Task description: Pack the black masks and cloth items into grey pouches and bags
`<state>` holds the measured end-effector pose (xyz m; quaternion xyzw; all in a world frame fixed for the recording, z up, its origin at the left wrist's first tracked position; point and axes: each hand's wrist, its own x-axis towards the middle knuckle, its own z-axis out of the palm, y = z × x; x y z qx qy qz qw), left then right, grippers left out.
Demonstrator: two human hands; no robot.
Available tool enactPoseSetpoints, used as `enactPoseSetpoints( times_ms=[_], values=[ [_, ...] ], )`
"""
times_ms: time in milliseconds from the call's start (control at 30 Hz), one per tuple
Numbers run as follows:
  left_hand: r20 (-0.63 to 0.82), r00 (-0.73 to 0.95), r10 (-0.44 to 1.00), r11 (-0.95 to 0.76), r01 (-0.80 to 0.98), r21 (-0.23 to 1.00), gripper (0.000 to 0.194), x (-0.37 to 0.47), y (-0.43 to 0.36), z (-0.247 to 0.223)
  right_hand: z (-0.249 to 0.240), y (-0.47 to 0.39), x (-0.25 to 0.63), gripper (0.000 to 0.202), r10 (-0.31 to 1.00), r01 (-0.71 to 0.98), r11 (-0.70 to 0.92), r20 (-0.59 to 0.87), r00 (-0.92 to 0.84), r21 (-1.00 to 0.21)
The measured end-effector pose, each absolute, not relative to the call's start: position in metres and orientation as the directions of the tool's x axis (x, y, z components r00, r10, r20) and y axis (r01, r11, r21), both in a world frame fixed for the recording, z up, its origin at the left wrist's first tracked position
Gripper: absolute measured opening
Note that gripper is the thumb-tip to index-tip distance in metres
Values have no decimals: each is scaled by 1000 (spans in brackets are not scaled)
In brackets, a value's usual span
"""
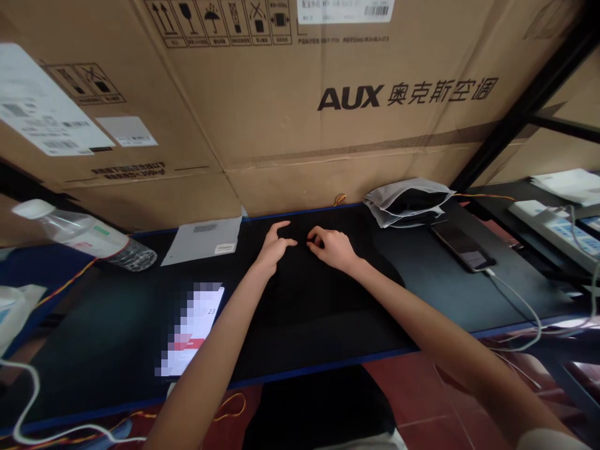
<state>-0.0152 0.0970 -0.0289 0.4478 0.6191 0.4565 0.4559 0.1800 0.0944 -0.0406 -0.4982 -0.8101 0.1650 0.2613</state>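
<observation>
Over the middle of the black tabletop (107,325), my left hand (274,249) has its thumb and index finger spread apart, with nothing visible between them. Just to its right, my right hand (334,247) is closed, its fingers curled toward the thumb. Whatever it may pinch is hidden or too dark to name. Beneath both hands lies a deeper black, flat area (328,300) with a curved right edge; it looks like dark material, but its kind is unclear. Near my left forearm rests a phone with a lit screen (199,319), partly blurred out.
A large AUX cardboard box (281,119) stands behind the table. A plastic bottle (94,234) lies tilted at the left, beside a flat grey packet (204,240). Toward the right are an opened grey pouch (407,200) and a dark phone (462,245) on a white cable (525,300).
</observation>
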Motion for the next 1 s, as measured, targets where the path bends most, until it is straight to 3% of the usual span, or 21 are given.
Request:
enactPoseSetpoints(
  times_ms=[233, 333, 433, 533, 633, 700, 767, 867, 1000],
  values=[
    [-159, -53, 986, 159, -3, 987, 75, -18, 95, -27, -52, 94, 187, 29, 864, 684, 503, 308, -398, -528],
    [-119, -110, 987, 126, 52, 991, 60, -18, 97, -33, -48, 93, 188, 35, 858, 688, 514, 298, -419, -513],
    [18, -211, 977, 35, 246, 969, 33, -19, 98, -37, -43, 94, 195, 36, 827, 723, 557, 353, -438, -409],
    [301, -236, 924, -122, 564, 816, 17, -22, 96, -34, -41, 100, 212, 38, 783, 767, 592, 404, -473, -248],
    [560, -23, 828, -320, 801, 506, 24, -24, 92, -28, -45, 109, 231, 50, 815, 808, 559, 305, -493, -188],
    [501, 237, 832, -448, 820, 356, 35, -24, 88, -27, -50, 115, 241, 56, 870, 850, 490, 171, -463, -192],
    [285, 409, 867, -487, 814, 315, 46, -23, 86, -29, -54, 120, 249, 60, 909, 889, 414, 38, -415, -195],
    [22, 403, 915, -391, 873, 290, 64, -23, 85, -36, -57, 125, 256, 66, 924, 915, 354, -75, -374, -196],
    [-16, 360, 933, -342, 899, 275, 76, -26, 86, -41, -61, 131, 263, 65, 927, 911, 359, -39, -373, -203]
  ],
)
